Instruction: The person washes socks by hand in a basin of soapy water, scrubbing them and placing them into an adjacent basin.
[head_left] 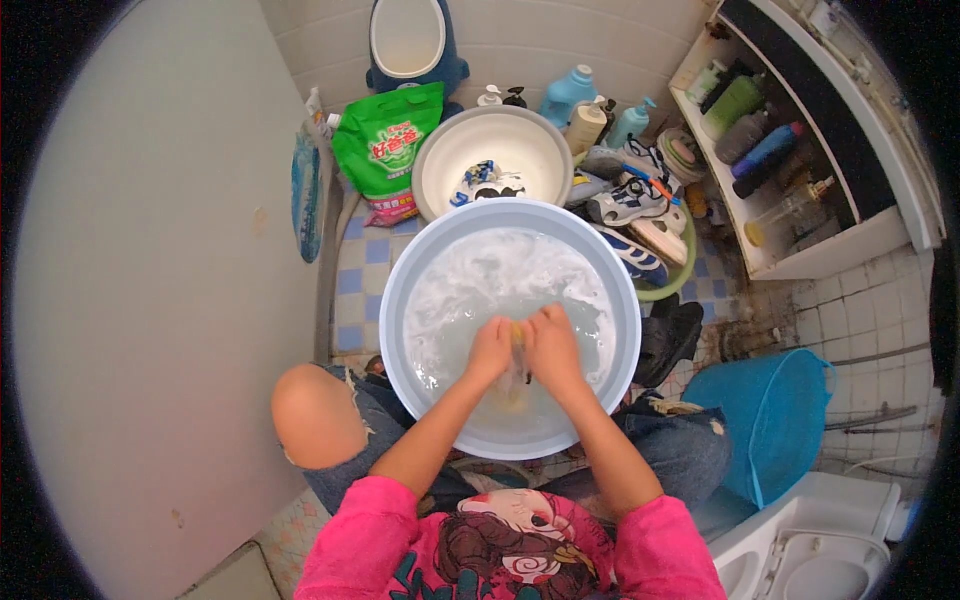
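Fingers (502, 328) of left hand (489, 352) and right hand (553, 350) clamp a yellowish item (518, 334) between them.

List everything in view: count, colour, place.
Big basin: one, pale blue, centre
Suds: uncounted, white, in big basin
Held item: one, yellowish, between hands
Small basin: one, white, behind big basin
Bag: one, green, left of small basin
Oval vessel: one, blue-white, top
Bottles: many, mixed, along wall and shelf
Shelf: one, white, upper right
Green basin: one, green, under shoes
Shoes: several, mixed, in green basin
Dark footwear: uncounted, black, by big basin
Tub: one, turquoise, right
White fixture: one, white, lower right
Panel: one, grey, left
Tiles: many, blue and white, floor
Sleeves: two, pink, bottom
Jeans: one pair, blue, bottom
Left hand: one, bare, big basin
Right hand: one, bare, big basin
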